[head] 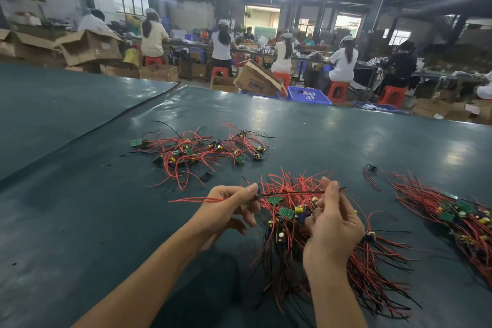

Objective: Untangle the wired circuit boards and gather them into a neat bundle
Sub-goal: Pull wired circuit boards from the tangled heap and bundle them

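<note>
On the dark green worktop (80, 194) lie 3 heaps of wired circuit boards: a loose tangle (199, 149) mid-frame, a pile (287, 218) at lower centre, and a straighter bundle (452, 216) at the right edge. Above the pile, the left grip (229, 208) and right grip (332, 221) each pinch a black wire (292, 192) stretched between them. Red wires (191, 200) trail left from the left grip. A single board (370, 167) lies apart, between pile and bundle. Workers (343, 61) sit on red stools (338, 90) along the top.
</note>
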The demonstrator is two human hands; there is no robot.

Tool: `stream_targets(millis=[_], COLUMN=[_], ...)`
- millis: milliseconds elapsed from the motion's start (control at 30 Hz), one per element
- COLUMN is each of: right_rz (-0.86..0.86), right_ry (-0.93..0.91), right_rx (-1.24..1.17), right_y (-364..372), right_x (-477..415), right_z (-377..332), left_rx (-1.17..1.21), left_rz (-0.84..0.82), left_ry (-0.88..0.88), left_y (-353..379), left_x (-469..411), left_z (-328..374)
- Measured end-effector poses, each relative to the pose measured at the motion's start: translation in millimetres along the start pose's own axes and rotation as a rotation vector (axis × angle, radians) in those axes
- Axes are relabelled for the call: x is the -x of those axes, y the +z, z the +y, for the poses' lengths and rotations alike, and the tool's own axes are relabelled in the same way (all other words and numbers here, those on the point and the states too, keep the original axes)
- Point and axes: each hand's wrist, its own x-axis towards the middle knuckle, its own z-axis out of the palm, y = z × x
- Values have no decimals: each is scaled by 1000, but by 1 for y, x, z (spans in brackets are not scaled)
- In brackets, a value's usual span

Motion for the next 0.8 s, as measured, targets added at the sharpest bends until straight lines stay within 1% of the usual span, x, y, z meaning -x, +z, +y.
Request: stream_targets(millis=[67, 167, 200, 333, 400, 467, 533, 633, 733, 800], right_rz=[-54, -226, -287, -595, -676, -682, -634, -489, -350, -292], right_ry=[-10, -9, -36, -279, -291, -265, -255, -191, -67, 23], right_rx=[-4, 103, 151, 410, 491, 477, 480, 479, 524, 532], right_y=[1, 6, 8, 10, 8, 7, 8, 9, 8, 7], right_x=[3, 16, 21, 37, 40, 40, 40, 38, 33, 29], right_z=[-1, 4, 8, 23, 26, 27, 26, 27, 28, 30], left_rx=[68, 136, 146, 147, 106, 93, 95, 103, 153, 174], left_rz=[38, 11, -12, -93, -115, -92, -58, -1, 87, 175], left_ry=[-35, -80, -88, -132, -148, -159, -160, -151, -136, -97], left_y=[-1, -1, 0, 3, 2, 2, 3, 2, -1, -5], left_x=[-2, -3, -2, -1, -1, -1, -2, -6, -9, -10], left_z=[-1, -5, -5, -7, -7, -7, -9, -13, -13, -14])
